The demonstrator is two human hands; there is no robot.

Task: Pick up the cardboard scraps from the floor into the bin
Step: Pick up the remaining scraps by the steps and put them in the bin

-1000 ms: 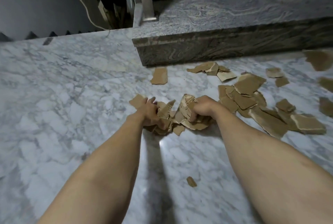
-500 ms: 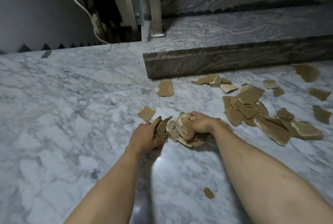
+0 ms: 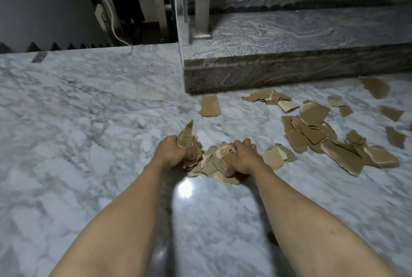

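Cardboard scraps (image 3: 211, 161) — left hand (image 3: 170, 152), right hand (image 3: 243, 159) curled gripping, forearms extended.

No text, label, brand, number or sign can be read anywhere. One scrap (image 3: 225, 154) between the hands bears dark printed marks, too small and broken to make out as letters.

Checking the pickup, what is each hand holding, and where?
Left hand grips a bunch of cardboard scraps by its lower end; right hand clutches the scrap pile from its right side.
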